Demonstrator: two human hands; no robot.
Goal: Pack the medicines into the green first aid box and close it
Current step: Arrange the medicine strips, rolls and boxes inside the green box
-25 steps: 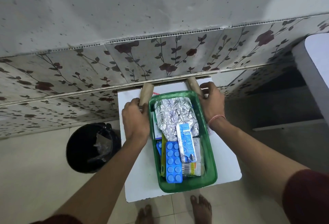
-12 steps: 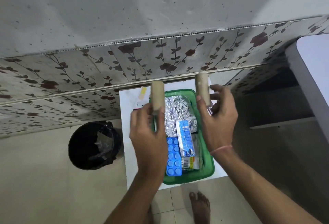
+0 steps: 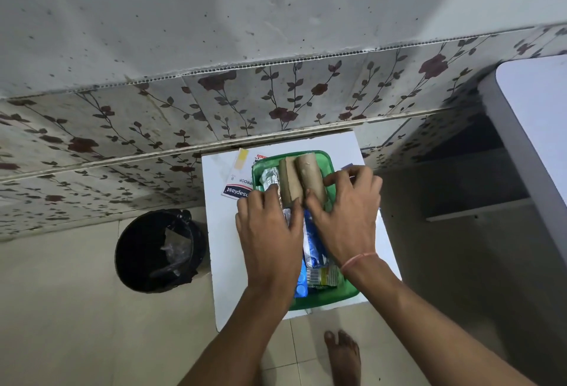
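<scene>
The white worktop (image 3: 276, 299) carries the green first aid box (image 3: 325, 299), lengthwise front to back. At its far end two brown rolls (image 3: 302, 180) lie side by side along that axis; left hand (image 3: 270, 241) and right hand (image 3: 346, 219) each grip one's near end.

A green plastic first aid box (image 3: 319, 301) sits on a small white square table (image 3: 221, 262), nearer its right edge, reaching almost from far edge to near edge. Two tan cardboard-like rolls (image 3: 302, 181) lie side by side, touching, atop the contents at the box's far end. A crinkled foil blister strip (image 3: 270, 177) lies left of them inside the box. A white plaster packet (image 3: 241, 184) lies flat at the table's far left corner, just beside the box. A round black waste bin (image 3: 159, 252) stands on the floor left of the table.
</scene>
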